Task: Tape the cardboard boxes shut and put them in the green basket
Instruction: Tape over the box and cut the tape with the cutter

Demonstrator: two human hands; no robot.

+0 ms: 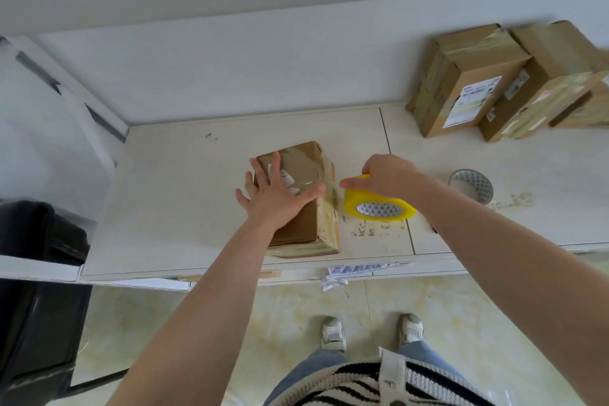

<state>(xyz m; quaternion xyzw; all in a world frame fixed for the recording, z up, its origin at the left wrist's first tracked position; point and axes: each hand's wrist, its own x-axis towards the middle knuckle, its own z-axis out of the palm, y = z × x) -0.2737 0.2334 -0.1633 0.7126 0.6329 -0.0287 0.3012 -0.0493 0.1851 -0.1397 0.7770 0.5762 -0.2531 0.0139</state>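
Here the left hand point(275, 196) lies flat on top of the small brown cardboard box point(298, 204), palm down, with the fingers straight and spread wide; the thumb points to the right, toward the box's right edge. The left forearm comes up from the lower left of the view and is nearly straight. The right hand point(389, 176) is curled over the upper part of the yellow roll of clear packing tape point(379, 204) and grips it, with the knuckles turned up toward the camera. The roll stands just beside the right side of the box, tilted, so that its printed grey and white core faces the camera. Between the roll and the box a short strip of tape seems to run, but it is too blurred to be sure. The right forearm reaches in from the lower right.

The box rests on the white table top point(197, 208), close to its front edge, and its top and right side are already covered with shiny tape. To the right of the hands a second tape roll with a patterned core point(472, 185) lies on the table, well apart from the box. Further back on the right a group of taped brown cardboard boxes with white labels point(501, 82) stands together. At the left edge a black bin point(36, 290) is on the floor.
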